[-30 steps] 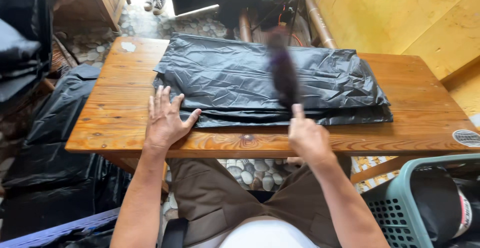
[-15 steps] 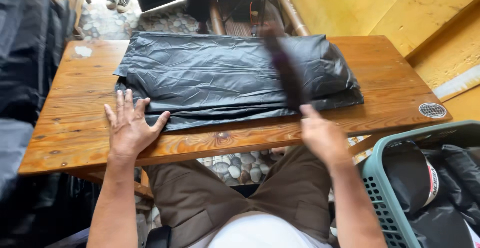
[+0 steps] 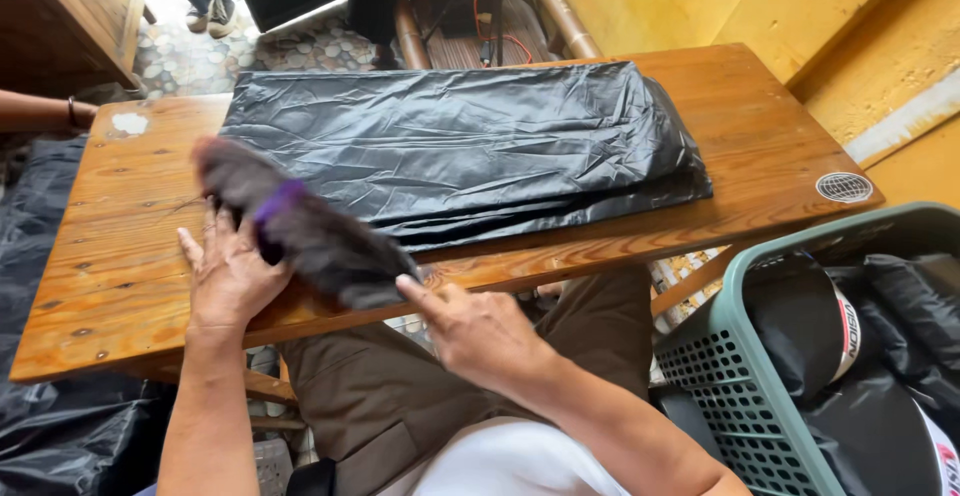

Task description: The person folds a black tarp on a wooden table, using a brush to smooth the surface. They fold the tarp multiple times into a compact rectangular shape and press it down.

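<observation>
Right hand (image 3: 478, 328): fingers curled, forefinger extended, closed on the near end of a dark rolled bundle (image 3: 300, 226), which appears motion-blurred; the exact grip is partly hidden by the blur. The bundle runs diagonally up and to the left from this hand, passing over the left hand, and carries a purple patch near its middle. Left hand (image 3: 230, 274): fingers spread and flat, palm down on the wooden table (image 3: 110, 246) at its near edge, holding nothing; the bundle lies across or just above the fingertips, contact cannot be confirmed. Just beyond both hands, a stack of folded black plastic sheets (image 3: 460, 146) lies flat on the table, taking up most of its middle, its near edge close to the table's front edge. A round sticker (image 3: 844, 187) sits on the table's right near corner. To the right of the person's lap, a green plastic basket (image 3: 740, 376) holds dark rolled items. More black plastic (image 3: 60, 436) hangs at the left of the table. Another person's forearm (image 3: 40, 111) with a wristband enters at the left edge.
</observation>
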